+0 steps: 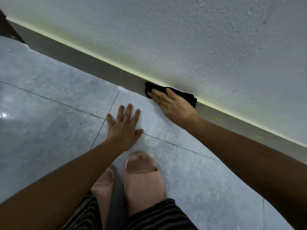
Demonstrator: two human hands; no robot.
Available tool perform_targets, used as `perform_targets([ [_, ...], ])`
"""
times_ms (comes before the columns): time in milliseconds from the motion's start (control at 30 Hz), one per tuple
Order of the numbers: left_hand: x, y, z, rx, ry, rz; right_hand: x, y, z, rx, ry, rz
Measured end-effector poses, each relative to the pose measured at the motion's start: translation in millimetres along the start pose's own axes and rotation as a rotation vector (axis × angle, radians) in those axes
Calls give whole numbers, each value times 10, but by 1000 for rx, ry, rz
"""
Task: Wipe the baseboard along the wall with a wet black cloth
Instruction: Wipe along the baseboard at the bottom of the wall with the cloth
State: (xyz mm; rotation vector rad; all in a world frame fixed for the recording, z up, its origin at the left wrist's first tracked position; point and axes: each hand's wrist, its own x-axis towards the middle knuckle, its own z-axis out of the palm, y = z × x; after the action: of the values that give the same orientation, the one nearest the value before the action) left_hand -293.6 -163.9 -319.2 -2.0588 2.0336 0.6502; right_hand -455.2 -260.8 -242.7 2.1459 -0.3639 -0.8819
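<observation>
A grey baseboard (93, 63) runs diagonally from upper left to lower right under a textured white wall, with a pale yellowish strip along its top edge. My right hand (174, 105) presses a black cloth (186, 95) flat against the baseboard near the middle of the view; the fingers lie spread over the cloth, which sticks out to the left and right of the hand. My left hand (124, 125) rests flat on the grey floor tile, fingers apart, holding nothing, a short way left of the right hand.
Grey marbled floor tiles (49, 100) with dark grout lines fill the left and bottom. Pink slippers (142, 176) and striped trousers (162, 214) are at the bottom centre. A dark object (8, 29) stands at the far left end of the baseboard.
</observation>
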Motion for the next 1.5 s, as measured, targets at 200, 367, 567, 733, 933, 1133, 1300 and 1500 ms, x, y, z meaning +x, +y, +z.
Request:
perform_targets([
  [200,-10,47,15,-7,65,-17,-358,-99,394,-50,-49,-35],
  [367,-50,82,85,-20,114,-26,-517,22,406,-50,-20,-11],
  [567,-33,150,165,-36,179,-6,-164,-47,215,12,12,18],
  [733,19,430,184,12,185,101,-374,-70,401,-63,-22,-42],
  [933,32,703,174,31,90,198,-908,-78,714,-130,-122,-37],
  [1133,19,683,229,56,78,218,-785,-134,666,2,-39,70],
  [1300,22,675,241,65,98,217,-487,-301,587,40,-44,37],
  [1500,23,679,232,82,92,204,-1101,-279,1014,-74,-31,35],
])
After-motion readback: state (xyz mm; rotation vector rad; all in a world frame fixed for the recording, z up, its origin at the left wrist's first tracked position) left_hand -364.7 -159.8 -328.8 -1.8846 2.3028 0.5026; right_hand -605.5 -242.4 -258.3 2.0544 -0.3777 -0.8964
